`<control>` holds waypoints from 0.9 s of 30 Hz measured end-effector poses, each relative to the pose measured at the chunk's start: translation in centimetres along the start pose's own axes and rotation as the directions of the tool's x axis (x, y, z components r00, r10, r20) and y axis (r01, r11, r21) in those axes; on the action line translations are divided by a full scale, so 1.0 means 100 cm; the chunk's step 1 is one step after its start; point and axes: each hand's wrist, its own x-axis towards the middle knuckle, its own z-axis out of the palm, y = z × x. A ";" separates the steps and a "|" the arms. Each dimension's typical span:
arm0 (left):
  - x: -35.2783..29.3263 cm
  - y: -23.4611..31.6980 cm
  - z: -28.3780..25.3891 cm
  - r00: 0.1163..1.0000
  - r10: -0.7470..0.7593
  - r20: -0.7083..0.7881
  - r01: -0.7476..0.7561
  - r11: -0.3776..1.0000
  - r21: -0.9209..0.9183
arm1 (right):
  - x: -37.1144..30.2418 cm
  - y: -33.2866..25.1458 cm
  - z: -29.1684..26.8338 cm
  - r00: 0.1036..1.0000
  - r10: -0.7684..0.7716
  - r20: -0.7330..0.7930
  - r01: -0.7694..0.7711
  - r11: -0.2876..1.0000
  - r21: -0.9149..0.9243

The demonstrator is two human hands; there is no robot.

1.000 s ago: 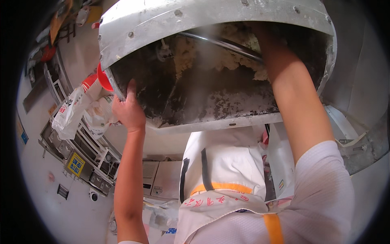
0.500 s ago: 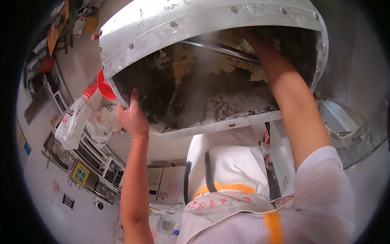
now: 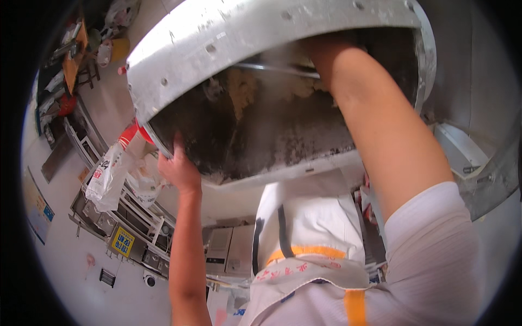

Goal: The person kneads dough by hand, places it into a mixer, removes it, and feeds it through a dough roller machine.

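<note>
Closest to me are the white sleeve [image 3: 421, 214] and the pale apron [image 3: 321, 288], which carries red markings and an orange band [image 3: 356, 307]. I follow the right forearm [image 3: 375, 103] from that sleeve over the lower rim and into the mouth of a big metal drum [image 3: 185, 57], which lies in front of the body with its opening turned toward my camera. The right hand is hidden under the drum's upper edge, so I cannot tell how its fingers stand or whether they have hold of anything. On the other side I get a clear look at the left hand [image 3: 182, 171]: it is closed over the drum's left rim, thumb on the inner wall, the other fingers mostly out of my sight behind the metal, and it grips only that edge. Deeper in, I make out a shiny bar [image 3: 274, 69] across the cavity and a pale dough-like mass [image 3: 242, 89] at the back, its outline blurry to me. Just beyond the left rim I see a red object [image 3: 144, 134], then a white plastic bag [image 3: 109, 179] near a metal unit [image 3: 138, 251] with a yellow sign [image 3: 123, 242]. Farther off, toward the upper left, I pick out a yellow bucket [image 3: 119, 50] and a brown board [image 3: 74, 68]
</note>
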 end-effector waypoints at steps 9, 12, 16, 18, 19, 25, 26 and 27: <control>-0.002 0.002 -0.001 0.999 -0.027 0.017 0.028 0.998 -0.050 | 0.008 -0.007 0.008 0.996 0.002 0.093 0.000 1.000 -0.026; -0.006 0.004 -0.002 1.000 -0.004 -0.002 0.004 1.000 -0.005 | -0.009 -0.015 0.005 0.986 -0.043 0.160 0.046 0.999 -0.017; -0.002 0.011 0.001 0.999 0.037 -0.003 -0.037 0.995 0.088 | -0.050 -0.014 -0.027 0.969 -0.074 0.234 0.068 0.997 0.034; -0.004 0.014 -0.001 1.000 0.023 -0.013 -0.021 0.995 0.102 | -0.076 -0.014 -0.046 0.979 -0.107 0.171 0.096 0.993 0.072; -0.005 0.016 -0.003 1.000 0.021 -0.017 -0.019 0.994 0.109 | -0.093 -0.016 -0.057 0.987 -0.136 0.085 0.128 0.987 0.099; -0.005 0.011 -0.009 0.995 0.098 -0.025 -0.094 0.986 0.136 | -0.167 -0.020 -0.132 0.975 -0.184 -0.129 0.224 0.808 0.545; -0.003 0.014 -0.009 0.996 0.086 -0.007 -0.083 0.984 0.157 | -0.179 -0.017 -0.139 0.937 -0.210 -0.279 0.327 0.809 0.489; -0.001 0.018 -0.009 0.997 0.076 0.013 -0.077 0.981 0.179 | -0.191 -0.016 -0.145 0.963 -0.155 -0.219 0.243 0.849 0.469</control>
